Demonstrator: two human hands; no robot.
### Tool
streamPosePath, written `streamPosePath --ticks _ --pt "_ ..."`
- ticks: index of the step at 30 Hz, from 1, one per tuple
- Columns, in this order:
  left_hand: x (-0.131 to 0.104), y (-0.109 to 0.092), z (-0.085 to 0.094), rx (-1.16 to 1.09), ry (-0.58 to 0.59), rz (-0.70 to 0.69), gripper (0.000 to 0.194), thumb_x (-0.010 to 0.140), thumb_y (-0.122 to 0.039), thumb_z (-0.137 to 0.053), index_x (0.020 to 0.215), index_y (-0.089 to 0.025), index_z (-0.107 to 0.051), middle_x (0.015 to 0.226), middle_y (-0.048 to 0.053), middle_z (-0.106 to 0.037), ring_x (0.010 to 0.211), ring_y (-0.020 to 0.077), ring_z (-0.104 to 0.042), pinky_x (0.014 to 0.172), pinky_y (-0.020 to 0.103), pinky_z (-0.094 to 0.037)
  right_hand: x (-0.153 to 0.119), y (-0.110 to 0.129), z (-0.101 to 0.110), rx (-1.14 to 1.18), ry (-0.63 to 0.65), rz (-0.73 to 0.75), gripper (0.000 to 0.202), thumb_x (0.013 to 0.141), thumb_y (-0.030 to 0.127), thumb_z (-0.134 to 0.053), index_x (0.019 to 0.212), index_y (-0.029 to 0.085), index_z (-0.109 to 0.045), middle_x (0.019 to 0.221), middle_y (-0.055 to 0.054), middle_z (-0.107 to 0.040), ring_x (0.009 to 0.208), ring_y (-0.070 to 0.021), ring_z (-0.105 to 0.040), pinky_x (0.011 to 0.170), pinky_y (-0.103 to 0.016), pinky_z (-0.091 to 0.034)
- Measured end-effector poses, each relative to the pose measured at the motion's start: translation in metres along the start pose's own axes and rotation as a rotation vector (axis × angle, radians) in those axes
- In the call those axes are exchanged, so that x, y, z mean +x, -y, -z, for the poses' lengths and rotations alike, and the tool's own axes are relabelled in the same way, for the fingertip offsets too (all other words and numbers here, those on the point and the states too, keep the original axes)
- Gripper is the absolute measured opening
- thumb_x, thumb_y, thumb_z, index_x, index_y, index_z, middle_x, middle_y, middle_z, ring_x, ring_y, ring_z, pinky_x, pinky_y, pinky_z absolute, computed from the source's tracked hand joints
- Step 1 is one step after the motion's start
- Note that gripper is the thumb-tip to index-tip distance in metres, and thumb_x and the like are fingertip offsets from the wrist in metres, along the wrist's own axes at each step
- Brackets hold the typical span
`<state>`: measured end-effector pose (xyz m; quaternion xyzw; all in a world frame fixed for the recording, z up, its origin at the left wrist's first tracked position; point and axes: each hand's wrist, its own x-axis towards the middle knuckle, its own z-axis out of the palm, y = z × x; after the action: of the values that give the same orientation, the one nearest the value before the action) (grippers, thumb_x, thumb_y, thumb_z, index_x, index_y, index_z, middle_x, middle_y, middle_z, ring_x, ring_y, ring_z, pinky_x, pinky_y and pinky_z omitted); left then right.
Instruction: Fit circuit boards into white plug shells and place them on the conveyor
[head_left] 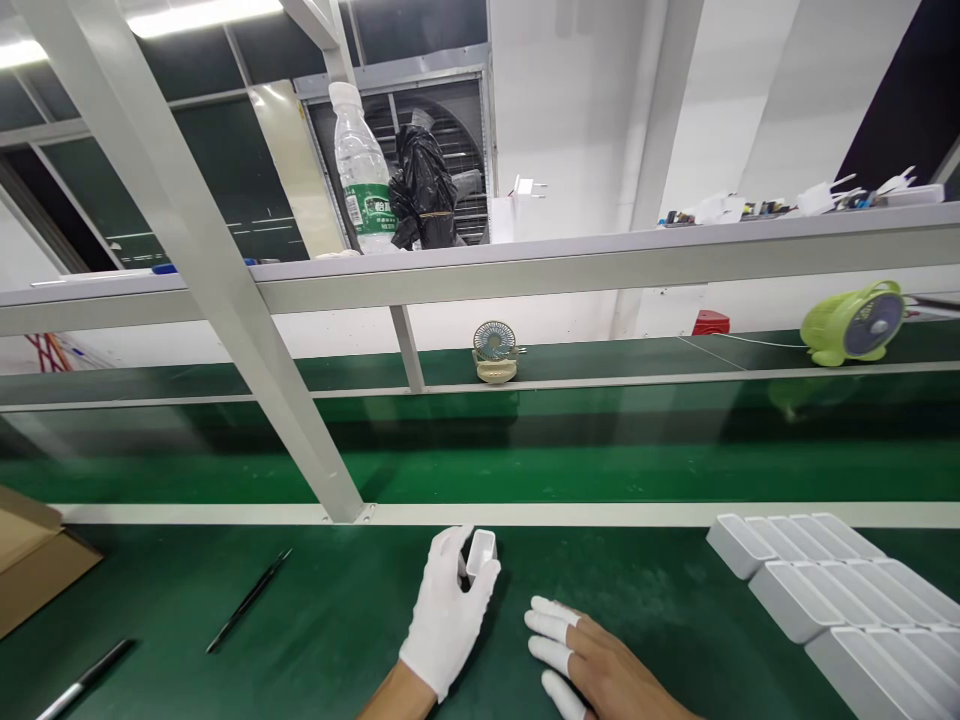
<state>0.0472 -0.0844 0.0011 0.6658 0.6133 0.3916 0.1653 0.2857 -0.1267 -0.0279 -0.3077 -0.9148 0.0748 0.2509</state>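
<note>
My left hand, in a white glove, is closed around a small white plastic box on the green tabletop. The box shows a hollow inside; its lower part is hidden by my thumb. To the right, my right hand wears white finger cots and rests low over the table. Its fingers are stretched out and slightly apart, with nothing in them. Several similar white plastic boxes stand in rows at the right side of the table.
On the left lie a black pen, a marker and a cardboard box. A slanted metal post rises from the table's back rail. Beyond is a green conveyor belt; a small fan and green fan stand behind it.
</note>
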Motion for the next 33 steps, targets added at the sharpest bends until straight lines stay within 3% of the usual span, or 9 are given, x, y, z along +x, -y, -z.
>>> streamPosePath --ticks 2,5,9,12,15,18,22,33 --pt "-0.002 -0.004 0.003 0.008 -0.06 -0.059 0.037 0.092 -0.037 -0.056 0.125 -0.02 -0.056 0.118 0.013 -0.06 0.085 0.0223 -0.063 0.083 0.045 -0.056 0.001 0.0 0.0 -0.001 0.001 -0.004 0.037 0.1 0.02 -0.05 0.137 0.019 -0.056 0.139 -0.01 -0.062 0.134 -0.0249 -0.054 0.114 -0.041 -0.043" --pt "-0.011 -0.01 0.006 0.005 -0.055 -0.25 0.029 0.093 -0.028 -0.056 0.121 -0.022 -0.059 0.108 0.011 -0.063 0.088 0.0228 -0.063 0.081 0.041 -0.056 0.003 0.0 0.002 0.0 -0.023 0.002 0.038 0.099 0.018 -0.051 0.137 0.02 -0.056 0.137 -0.01 -0.064 0.133 -0.0246 -0.055 0.115 -0.044 -0.041" --pt "-0.03 -0.02 0.001 0.018 0.186 -0.433 0.019 0.095 -0.024 -0.051 0.097 -0.027 -0.071 0.089 0.008 -0.069 0.084 0.0225 -0.065 0.079 0.039 -0.055 0.005 -0.001 0.001 -0.013 -0.063 0.04 0.038 0.098 0.017 -0.052 0.136 0.017 -0.057 0.138 -0.013 -0.063 0.133 -0.0254 -0.055 0.115 -0.044 -0.04" --pt "-0.039 -0.026 -0.006 0.096 0.343 -0.411 0.033 0.094 -0.035 -0.049 0.073 -0.029 -0.073 0.073 0.008 -0.067 0.072 0.024 -0.066 0.072 0.041 -0.055 0.002 -0.005 -0.003 -0.036 -0.022 0.037 0.035 0.097 0.017 -0.051 0.131 0.016 -0.061 0.139 -0.014 -0.061 0.135 -0.0257 -0.053 0.116 -0.045 -0.039" --pt "-0.04 -0.028 -0.01 0.104 0.394 -0.363 0.038 0.092 -0.043 -0.051 0.064 -0.029 -0.073 0.067 0.009 -0.064 0.068 0.0238 -0.065 0.07 0.041 -0.055 -0.002 -0.008 -0.005 -0.005 0.02 0.024 0.049 0.089 0.009 -0.052 0.137 0.016 -0.057 0.145 -0.013 -0.055 0.139 -0.0273 -0.047 0.116 -0.046 -0.04" --pt "-0.038 -0.025 -0.011 0.071 0.387 -0.392 0.041 0.092 -0.043 -0.051 0.06 -0.027 -0.07 0.063 0.007 -0.061 0.064 0.0209 -0.063 0.068 0.037 -0.053 -0.003 -0.008 -0.001 0.024 0.115 -0.014 0.069 0.075 0.001 -0.051 0.143 0.017 -0.052 0.15 -0.013 -0.05 0.14 -0.0295 -0.046 0.113 -0.043 -0.043" --pt "-0.039 -0.016 -0.016 0.1 0.37 -0.406 0.039 0.09 -0.04 -0.055 0.056 -0.025 -0.067 0.06 0.005 -0.059 0.059 0.0188 -0.06 0.065 0.034 -0.049 -0.001 -0.006 0.005 0.025 0.167 -0.041 0.078 0.07 -0.001 -0.048 0.145 0.018 -0.051 0.151 -0.012 -0.049 0.139 -0.0301 -0.047 0.112 -0.045 -0.043" --pt "-0.036 -0.004 -0.018 0.144 0.353 -0.356 0.039 0.084 -0.047 -0.061 0.052 -0.024 -0.062 0.051 0.004 -0.052 0.051 0.0183 -0.054 0.053 0.031 -0.042 -0.002 -0.004 0.002 -0.01 0.137 -0.035 0.077 0.075 -0.001 -0.049 0.15 0.018 -0.044 0.151 -0.013 -0.048 0.138 -0.0302 -0.048 0.111 -0.043 -0.044"
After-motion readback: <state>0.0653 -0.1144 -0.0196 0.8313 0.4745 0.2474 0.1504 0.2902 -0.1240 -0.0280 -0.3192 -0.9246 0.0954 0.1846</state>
